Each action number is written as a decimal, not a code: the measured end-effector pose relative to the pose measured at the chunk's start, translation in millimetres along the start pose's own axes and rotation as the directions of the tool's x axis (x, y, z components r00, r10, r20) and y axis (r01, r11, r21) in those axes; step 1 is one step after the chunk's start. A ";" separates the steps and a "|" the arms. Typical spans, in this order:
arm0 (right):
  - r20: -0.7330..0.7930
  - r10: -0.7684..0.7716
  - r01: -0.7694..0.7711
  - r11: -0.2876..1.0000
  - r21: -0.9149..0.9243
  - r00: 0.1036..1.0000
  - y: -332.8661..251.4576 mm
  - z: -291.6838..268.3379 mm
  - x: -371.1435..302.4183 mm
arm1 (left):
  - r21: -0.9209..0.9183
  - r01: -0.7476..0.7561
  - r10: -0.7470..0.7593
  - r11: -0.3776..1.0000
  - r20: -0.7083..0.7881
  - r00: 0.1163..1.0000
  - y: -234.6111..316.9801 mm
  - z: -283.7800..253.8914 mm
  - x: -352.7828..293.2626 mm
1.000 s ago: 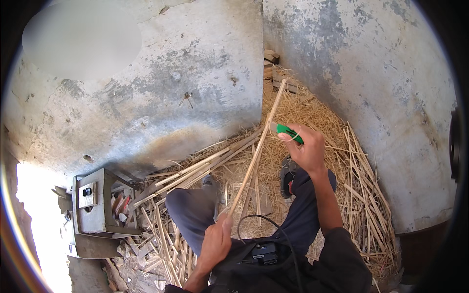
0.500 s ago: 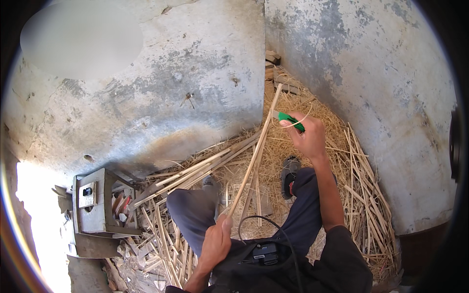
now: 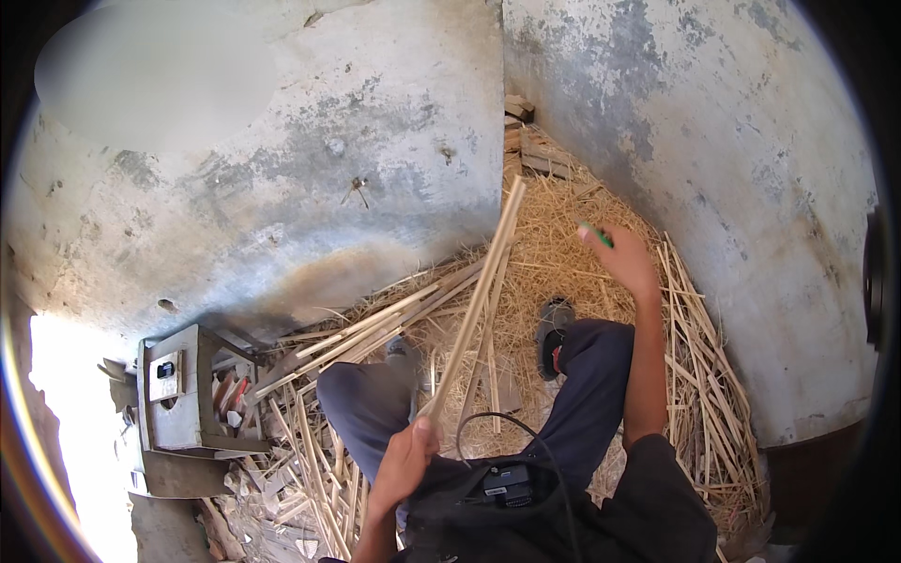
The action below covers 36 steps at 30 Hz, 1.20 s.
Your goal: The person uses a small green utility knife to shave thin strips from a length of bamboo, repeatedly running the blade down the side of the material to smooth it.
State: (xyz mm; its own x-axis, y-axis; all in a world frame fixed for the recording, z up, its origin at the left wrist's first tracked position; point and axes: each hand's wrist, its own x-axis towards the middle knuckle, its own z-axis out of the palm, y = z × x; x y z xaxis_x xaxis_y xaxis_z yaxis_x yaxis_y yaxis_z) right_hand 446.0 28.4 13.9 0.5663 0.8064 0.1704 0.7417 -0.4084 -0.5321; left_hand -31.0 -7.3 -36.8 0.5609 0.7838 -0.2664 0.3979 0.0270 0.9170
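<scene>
My left hand (image 3: 402, 462) is closed round the lower end of a long pale strip of wood or bamboo (image 3: 479, 300). The strip slants up and away over the gap between my knees and looks slightly blurred. My right hand (image 3: 629, 263) is closed on a green-handled utility knife (image 3: 597, 235), held to the right of the strip and apart from it. My fingers cover most of the knife's handle. Beneath both hands lies a thick bed of thin curled shavings (image 3: 549, 258).
Long strips (image 3: 375, 328) lie in a bundle at the left, and a heap of strips (image 3: 709, 385) runs along the right wall (image 3: 694, 169). A wooden box-like stool (image 3: 178, 413) stands at far left. A black cable (image 3: 511, 418) loops over my lap.
My right hand with the knife has moved right, away from the strip. The strip's far end has swung slightly left, and the curled shaving near the blade is no longer visible there.
</scene>
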 end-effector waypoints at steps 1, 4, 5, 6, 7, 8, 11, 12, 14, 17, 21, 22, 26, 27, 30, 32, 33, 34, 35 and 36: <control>0.158 0.010 0.000 0.998 -0.059 0.987 3.8 1.6 -5.1 | -0.174 0.098 -0.095 0.980 0.029 0.995 3.2 -1.2 4.1; 0.195 -0.212 0.188 0.973 0.134 0.958 -1.3 13.9 -21.8 | -0.331 0.210 -0.189 0.920 0.094 0.977 16.3 -7.1 17.3; 0.195 -0.212 0.187 0.973 0.138 0.958 -7.9 20.4 -28.3 | -0.341 0.177 -0.147 0.923 0.111 0.983 14.4 -9.1 20.8; 0.191 -0.220 0.126 0.904 0.409 0.957 -17.3 28.5 -35.7 | -0.353 0.146 -0.106 0.924 0.130 0.986 12.5 -10.3 24.2; 0.185 -0.226 0.055 0.762 0.646 0.956 -27.3 36.4 -42.7 | -0.351 0.148 -0.108 0.925 0.131 0.985 12.6 -11.0 27.7; 0.188 -0.223 0.050 0.761 0.647 0.957 -38.0 42.7 -50.2 | -0.359 0.130 -0.081 0.924 0.146 0.986 12.3 -11.2 31.5; 0.248 -0.314 -0.039 0.547 0.836 0.917 -73.0 53.1 -72.4 | -0.407 0.120 -0.057 0.905 0.163 0.985 13.1 -8.0 37.3; 0.252 -0.337 -0.049 0.511 0.858 0.907 -82.3 54.9 -78.9 | -0.447 0.123 -0.053 0.886 0.167 0.985 14.9 -5.8 40.1; 0.256 -0.359 -0.061 0.474 0.878 0.898 -91.9 62.0 -87.4 | -0.423 0.114 -0.036 0.899 0.188 0.982 18.5 -1.9 46.2; 0.111 -0.363 0.007 0.309 0.951 0.925 -99.1 90.3 -90.6 | -0.393 0.080 0.010 0.916 0.222 0.975 12.6 3.1 53.2; 0.316 -0.335 -0.196 0.346 0.917 0.888 -89.1 91.5 -87.4 | -0.330 0.027 0.044 0.944 0.208 0.977 9.7 5.9 59.6; 0.300 -0.313 -0.204 0.303 0.931 0.901 -87.8 97.7 -87.8 | -0.331 0.028 0.044 0.943 0.209 0.977 7.8 6.1 60.8; 0.249 -0.280 -0.181 0.249 0.951 0.927 -88.8 107.9 -88.2 | -0.384 0.030 0.060 0.923 0.222 0.973 -0.8 7.5 64.5; 0.249 -0.281 -0.180 0.250 0.951 0.927 -89.4 110.6 -88.1 | -0.397 0.014 0.071 0.918 0.199 0.977 -3.7 8.7 64.5; 0.163 -0.238 -0.106 0.233 0.967 0.957 -90.7 113.1 -88.4 | -0.158 -0.130 0.163 0.979 0.212 0.964 -20.7 -9.7 59.9; 0.186 -0.167 -0.135 0.275 0.952 0.968 -91.2 106.1 -87.5 | -0.133 -0.109 0.136 0.985 0.218 0.966 -32.8 -24.3 48.0; 0.185 -0.165 -0.135 0.275 0.952 0.969 -89.4 104.3 -85.8 | -0.107 -0.091 0.113 0.990 0.229 0.967 -39.2 -31.7 42.3; 0.194 -0.144 -0.152 0.259 0.954 0.970 -87.5 102.6 -83.9 | -0.107 -0.091 0.113 0.990 0.232 0.966 -46.7 -40.4 36.0; 0.202 -0.125 -0.168 0.241 0.956 0.971 -86.1 100.9 -82.3 | -0.044 0.003 0.013 0.999 0.358 0.933 -54.8 -49.7 29.2; 0.204 -0.127 -0.169 0.240 0.956 0.971 -85.0 101.1 -81.5 | 0.030 0.091 -0.094 0.995 0.469 0.878 -61.7 -56.3 22.1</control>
State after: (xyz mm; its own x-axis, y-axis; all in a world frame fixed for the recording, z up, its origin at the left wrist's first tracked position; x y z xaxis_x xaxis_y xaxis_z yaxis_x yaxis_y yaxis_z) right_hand 300.4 40.6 -38.6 0.3823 0.9218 0.0638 -0.2619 0.1743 -0.9492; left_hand -84.1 43.3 -82.6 0.7956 0.3951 -0.4593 0.4685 0.0794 0.8799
